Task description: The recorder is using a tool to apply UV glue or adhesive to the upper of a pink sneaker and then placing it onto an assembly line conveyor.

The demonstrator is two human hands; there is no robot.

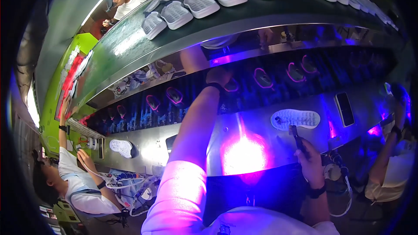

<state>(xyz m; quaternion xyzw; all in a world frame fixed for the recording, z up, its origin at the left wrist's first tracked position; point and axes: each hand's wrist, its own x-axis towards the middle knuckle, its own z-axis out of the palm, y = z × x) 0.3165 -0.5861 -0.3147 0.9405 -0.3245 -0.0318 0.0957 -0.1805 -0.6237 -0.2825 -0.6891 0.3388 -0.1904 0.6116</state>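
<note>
grip too dark to tell, the left hand [219,76] is hanging over the far belt [283,93]; near right, the right hand [311,163] is holding a brush [298,139] by a white sole [300,118] that is looking light, bendy, maybe best held by its edges.

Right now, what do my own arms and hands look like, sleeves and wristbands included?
Your left hand and right hand look ungloved. A dark wristband circles the left wrist, and a similar dark band the right. Your left sleeve is white and short, tinted pink and violet by the light; little of the right one shows.
</note>
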